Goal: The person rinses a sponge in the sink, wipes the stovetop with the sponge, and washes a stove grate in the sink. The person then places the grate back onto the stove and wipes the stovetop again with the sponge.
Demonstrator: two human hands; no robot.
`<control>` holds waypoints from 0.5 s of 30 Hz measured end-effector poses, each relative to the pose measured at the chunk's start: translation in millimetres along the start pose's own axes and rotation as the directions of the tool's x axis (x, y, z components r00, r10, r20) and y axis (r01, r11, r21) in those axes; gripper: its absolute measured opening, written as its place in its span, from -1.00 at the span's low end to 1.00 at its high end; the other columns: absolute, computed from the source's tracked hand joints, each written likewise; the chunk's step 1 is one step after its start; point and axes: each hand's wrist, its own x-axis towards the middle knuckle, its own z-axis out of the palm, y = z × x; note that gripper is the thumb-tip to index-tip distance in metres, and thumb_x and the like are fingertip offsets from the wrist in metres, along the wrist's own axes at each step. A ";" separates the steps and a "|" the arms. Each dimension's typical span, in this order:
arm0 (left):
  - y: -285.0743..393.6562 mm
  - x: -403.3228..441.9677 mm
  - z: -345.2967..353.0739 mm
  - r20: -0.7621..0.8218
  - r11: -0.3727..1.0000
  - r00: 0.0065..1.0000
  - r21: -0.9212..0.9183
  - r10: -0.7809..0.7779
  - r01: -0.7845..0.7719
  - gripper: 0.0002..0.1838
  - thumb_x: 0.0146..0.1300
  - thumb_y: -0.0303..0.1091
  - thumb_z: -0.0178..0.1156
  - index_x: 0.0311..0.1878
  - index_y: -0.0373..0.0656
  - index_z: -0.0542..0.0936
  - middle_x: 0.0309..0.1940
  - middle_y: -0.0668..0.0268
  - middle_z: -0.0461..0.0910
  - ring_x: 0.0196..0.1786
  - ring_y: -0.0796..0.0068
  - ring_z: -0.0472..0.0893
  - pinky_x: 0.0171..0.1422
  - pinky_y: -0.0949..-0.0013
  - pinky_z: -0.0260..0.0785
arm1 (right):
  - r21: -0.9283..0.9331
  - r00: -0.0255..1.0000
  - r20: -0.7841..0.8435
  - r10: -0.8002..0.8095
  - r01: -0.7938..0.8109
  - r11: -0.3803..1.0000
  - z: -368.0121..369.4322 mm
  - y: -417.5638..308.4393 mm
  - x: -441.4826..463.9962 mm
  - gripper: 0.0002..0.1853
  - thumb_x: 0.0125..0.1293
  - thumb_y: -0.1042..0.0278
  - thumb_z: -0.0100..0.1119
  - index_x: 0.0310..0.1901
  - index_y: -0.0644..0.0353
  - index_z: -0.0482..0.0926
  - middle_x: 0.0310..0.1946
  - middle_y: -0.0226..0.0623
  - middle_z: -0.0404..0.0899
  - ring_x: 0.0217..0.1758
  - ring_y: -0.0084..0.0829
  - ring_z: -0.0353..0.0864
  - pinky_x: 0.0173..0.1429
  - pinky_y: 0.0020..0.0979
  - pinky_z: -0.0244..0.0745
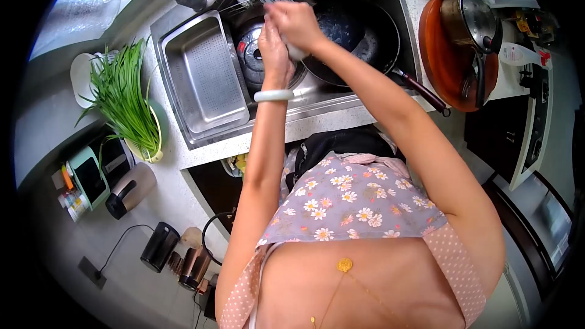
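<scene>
Kitchen sink [323, 101], hands [297, 25] touching, partly curled, cannot tell if they hold anything

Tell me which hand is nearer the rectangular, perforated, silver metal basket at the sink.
Left. The left hand is to the right of the basket; the right hand is farther right, beyond the left one.

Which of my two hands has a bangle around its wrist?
Your left hand: a pale bangle circles its wrist, while your right hand has a bare wrist.
</scene>
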 end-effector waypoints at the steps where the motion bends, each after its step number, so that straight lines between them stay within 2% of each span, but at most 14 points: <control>1: -2.4 1.3 -5.1 0.054 0.996 0.998 0.078 0.028 -0.032 -0.72 0.44 -0.15 -0.08 -0.18 -0.15 0.50 -0.31 0.36 0.55 -0.27 0.57 0.54 -0.19 0.42 0.45 | -0.115 0.988 0.037 0.151 -0.146 0.983 -5.6 4.0 10.4 -0.63 0.28 0.08 0.08 -0.49 0.23 0.56 -0.62 -0.02 0.47 -0.58 -0.04 0.42 -0.44 -0.24 0.34; 4: -0.3 8.3 -14.9 0.127 0.998 0.992 -0.054 -0.011 0.018 -0.66 0.45 -0.09 -0.10 -0.23 -0.16 0.50 -0.39 0.45 0.50 -0.33 0.66 0.47 -0.25 0.51 0.38 | -0.114 0.977 -0.112 -0.181 0.169 0.979 8.9 -8.8 -10.2 -0.57 0.30 0.01 0.05 -0.53 0.22 0.54 -0.65 -0.04 0.44 -0.59 -0.03 0.41 -0.46 -0.21 0.31; 5: -9.5 20.9 -36.5 0.234 0.980 0.966 -0.131 -0.113 0.147 -0.67 0.45 -0.10 -0.10 -0.22 -0.16 0.50 -0.38 0.45 0.51 -0.34 0.67 0.46 -0.26 0.54 0.36 | -0.118 0.989 -0.081 -0.126 0.116 0.986 6.5 -5.7 -2.0 -0.58 0.30 0.01 0.05 -0.53 0.22 0.54 -0.65 -0.04 0.44 -0.58 -0.03 0.42 -0.46 -0.21 0.32; 8: 1.0 3.7 -6.6 0.052 0.996 0.998 0.084 -0.023 0.019 -0.67 0.45 -0.08 -0.10 -0.31 -0.09 0.46 -0.43 0.47 0.47 -0.39 0.65 0.45 -0.33 0.51 0.36 | -0.128 0.995 0.017 0.098 -0.095 0.987 -2.5 10.2 9.5 -0.60 0.29 0.03 0.06 -0.52 0.20 0.55 -0.64 -0.04 0.45 -0.55 -0.02 0.46 -0.43 -0.22 0.35; 9: 1.2 2.4 1.0 0.085 0.990 0.994 0.120 0.069 -0.078 -0.67 0.45 -0.07 -0.11 -0.32 -0.08 0.46 -0.43 0.48 0.46 -0.40 0.65 0.45 -0.35 0.52 0.35 | -0.160 0.983 0.051 0.179 -0.169 0.973 -4.8 20.7 15.8 -0.62 0.28 0.04 0.08 -0.52 0.18 0.56 -0.63 -0.04 0.46 -0.53 -0.01 0.48 -0.42 -0.22 0.37; 12: -0.5 15.9 -20.4 0.225 0.985 0.972 -0.141 -0.065 0.098 -0.68 0.46 -0.12 -0.10 -0.23 -0.14 0.50 -0.37 0.45 0.49 -0.35 0.65 0.45 -0.24 0.52 0.36 | -0.146 0.973 -0.060 -0.222 0.212 0.966 7.3 -16.3 -12.7 -0.69 0.25 0.04 0.09 -0.49 0.07 0.62 -0.60 -0.11 0.54 -0.53 -0.04 0.54 -0.40 -0.18 0.43; 13: 0.9 11.9 -17.6 0.150 0.986 0.981 -0.094 -0.122 0.137 -0.69 0.47 -0.14 -0.12 -0.22 -0.15 0.50 -0.34 0.43 0.50 -0.33 0.66 0.46 -0.21 0.51 0.36 | -0.149 0.988 0.034 -0.151 0.154 0.977 6.9 -10.0 -12.4 -0.67 0.25 0.03 0.09 -0.49 0.10 0.60 -0.62 -0.12 0.53 -0.56 -0.06 0.54 -0.41 -0.19 0.43; 14: 0.7 8.8 -14.0 0.119 0.994 0.989 -0.046 -0.091 0.097 -0.69 0.47 -0.14 -0.12 -0.23 -0.14 0.50 -0.35 0.43 0.49 -0.32 0.65 0.47 -0.22 0.50 0.37 | 0.007 0.979 -0.095 -0.182 0.183 0.983 12.3 8.0 -3.5 -0.66 0.25 0.03 0.09 -0.51 0.12 0.58 -0.64 -0.11 0.52 -0.57 -0.06 0.53 -0.42 -0.20 0.43; 15: 3.7 2.2 -7.7 0.088 0.998 0.994 0.007 -0.064 0.063 -0.70 0.47 -0.14 -0.13 -0.24 -0.13 0.49 -0.36 0.43 0.49 -0.31 0.64 0.48 -0.22 0.50 0.38 | -0.083 1.000 0.003 0.008 -0.007 0.997 4.9 16.6 6.8 -0.66 0.26 0.06 0.09 -0.49 0.16 0.58 -0.62 -0.07 0.50 -0.57 -0.06 0.49 -0.43 -0.21 0.38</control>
